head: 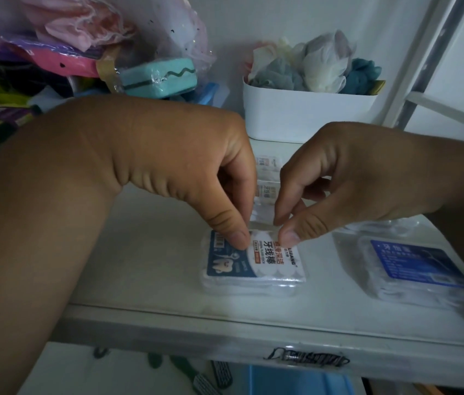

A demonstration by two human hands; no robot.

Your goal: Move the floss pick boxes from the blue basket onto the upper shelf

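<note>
Both the left hand [196, 178] and right hand [339, 183] pinch the far edge of a floss pick box [253, 262] lying flat on the white shelf [154, 252].

There are four floss pick boxes [253, 263] on the shelf, two hands [168, 166], one white bin [307, 115].

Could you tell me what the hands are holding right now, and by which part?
Both the left hand and right hand pinch the floss pick box at its far edge.
</note>
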